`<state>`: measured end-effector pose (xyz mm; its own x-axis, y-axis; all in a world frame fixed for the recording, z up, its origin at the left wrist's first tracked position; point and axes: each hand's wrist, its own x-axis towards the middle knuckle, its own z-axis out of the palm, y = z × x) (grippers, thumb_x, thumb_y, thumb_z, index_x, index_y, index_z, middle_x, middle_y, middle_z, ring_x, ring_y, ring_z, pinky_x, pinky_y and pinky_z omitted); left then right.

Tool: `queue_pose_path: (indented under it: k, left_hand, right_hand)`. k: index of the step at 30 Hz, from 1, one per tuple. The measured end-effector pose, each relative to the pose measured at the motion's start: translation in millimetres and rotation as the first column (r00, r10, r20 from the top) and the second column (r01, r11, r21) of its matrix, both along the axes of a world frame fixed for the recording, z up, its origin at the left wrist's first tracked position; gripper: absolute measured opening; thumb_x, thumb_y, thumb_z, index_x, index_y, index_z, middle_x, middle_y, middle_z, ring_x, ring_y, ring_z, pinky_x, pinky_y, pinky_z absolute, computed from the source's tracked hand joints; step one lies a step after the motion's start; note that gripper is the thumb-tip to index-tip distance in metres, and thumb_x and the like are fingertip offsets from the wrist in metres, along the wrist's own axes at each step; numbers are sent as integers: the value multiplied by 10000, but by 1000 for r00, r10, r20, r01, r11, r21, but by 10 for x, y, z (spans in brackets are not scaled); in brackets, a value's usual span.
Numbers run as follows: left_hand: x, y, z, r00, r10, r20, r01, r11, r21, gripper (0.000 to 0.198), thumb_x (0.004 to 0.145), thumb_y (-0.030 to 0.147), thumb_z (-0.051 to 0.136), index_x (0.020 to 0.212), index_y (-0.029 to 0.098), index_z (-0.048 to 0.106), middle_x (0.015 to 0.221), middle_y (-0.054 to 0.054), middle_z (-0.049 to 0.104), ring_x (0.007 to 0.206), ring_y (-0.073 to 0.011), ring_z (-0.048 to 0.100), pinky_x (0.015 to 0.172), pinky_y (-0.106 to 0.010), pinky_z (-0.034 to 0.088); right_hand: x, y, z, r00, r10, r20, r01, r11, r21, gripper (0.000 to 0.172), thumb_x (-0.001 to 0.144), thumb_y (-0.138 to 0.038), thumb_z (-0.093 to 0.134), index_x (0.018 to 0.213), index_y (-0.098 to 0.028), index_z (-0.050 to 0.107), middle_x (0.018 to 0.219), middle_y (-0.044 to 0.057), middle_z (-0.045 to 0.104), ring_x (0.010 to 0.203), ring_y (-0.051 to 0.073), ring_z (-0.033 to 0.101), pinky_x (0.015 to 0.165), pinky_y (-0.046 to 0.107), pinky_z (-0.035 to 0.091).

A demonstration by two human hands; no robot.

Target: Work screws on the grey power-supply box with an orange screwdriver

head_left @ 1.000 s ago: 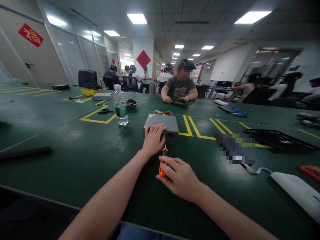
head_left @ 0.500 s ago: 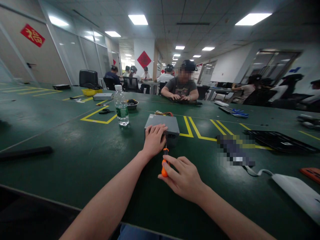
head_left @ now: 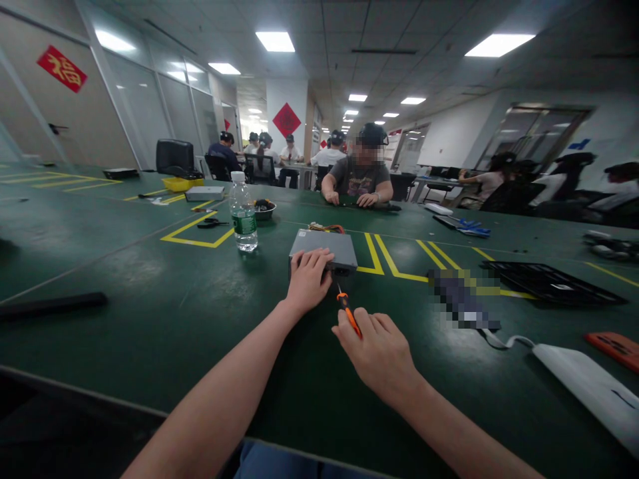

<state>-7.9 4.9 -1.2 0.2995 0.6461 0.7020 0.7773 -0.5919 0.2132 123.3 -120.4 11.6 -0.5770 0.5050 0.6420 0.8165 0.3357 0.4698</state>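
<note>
A grey metal computer power supply [head_left: 332, 246] lies on the green table, its bundled coloured cables showing behind it. My left hand [head_left: 310, 276] is closed over its near left edge, fingers on the top face and thumb side against the front. In my right hand [head_left: 377, 346] is an orange and black screwdriver [head_left: 345, 305], gripped by the handle. Its thin shaft points up and left toward the front of the power supply. A small gap shows between the tip and the case.
Left of the power supply stands a water bottle [head_left: 243, 216], with a metal bowl [head_left: 264, 209] behind it. To the right lie a black panel [head_left: 554, 283], a white device with a cable [head_left: 589, 382] and an orange phone [head_left: 616, 351]. A person [head_left: 359, 176] sits opposite.
The screwdriver has come away from the power supply's front and now slants, with my right hand shifted right. My left hand stays on the case.
</note>
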Motion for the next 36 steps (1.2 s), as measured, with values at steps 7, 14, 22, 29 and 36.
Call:
queue_pose_path:
  k: [7, 14, 22, 29, 36]
  left_hand:
    - [-14, -10, 11, 1000, -16, 7, 16, 1000, 3, 313, 810, 208, 457, 1118, 260, 481, 1238, 11, 524, 1182, -166, 408, 1052, -389, 181]
    - [-24, 3, -7, 999, -34, 17, 34, 999, 13, 336, 793, 193, 477, 1122, 260, 474, 1249, 7, 517, 1191, -163, 401, 1050, -390, 180]
    - [-22, -4, -10, 999, -34, 16, 34, 999, 27, 334, 803, 179, 456, 1125, 264, 473, 1240, 7, 524, 1188, -162, 405, 1049, -391, 182]
    - [-4, -3, -14, 1000, -9, 6, 9, 1000, 29, 340, 792, 185, 472, 1122, 267, 486, 1239, 7, 526, 1187, -168, 409, 1049, -382, 188]
    - [17, -13, -4, 1000, 17, 0, -17, 1000, 25, 321, 794, 201, 479, 1107, 270, 501, 1230, 5, 533, 1182, -174, 416, 1050, -389, 188]
  right_hand:
    - [-195, -65, 67, 980, -177, 90, 183, 981, -70, 136, 843, -100, 398, 833, -180, 507, 702, 12, 526, 548, 125, 449, 583, 297, 232]
    - [-168, 64, 247, 987, -154, -42, 150, 984, -92, 108, 848, -203, 414, 794, -178, 504, 592, -11, 500, 508, 129, 442, 559, 288, 221]
    - [28, 83, -46, 1000, 23, -15, -24, 995, -95, 133, 769, -111, 440, 852, -149, 537, 944, 117, 584, 669, 155, 506, 631, 276, 326]
    - [158, 85, 0, 998, 51, -33, -48, 996, 80, 190, 843, -104, 420, 957, -165, 559, 1005, 119, 613, 605, 105, 510, 598, 254, 332]
    - [126, 59, -47, 991, -32, -128, 27, 999, -38, 181, 851, -181, 394, 948, -157, 545, 1023, 125, 549, 645, 114, 526, 570, 236, 358]
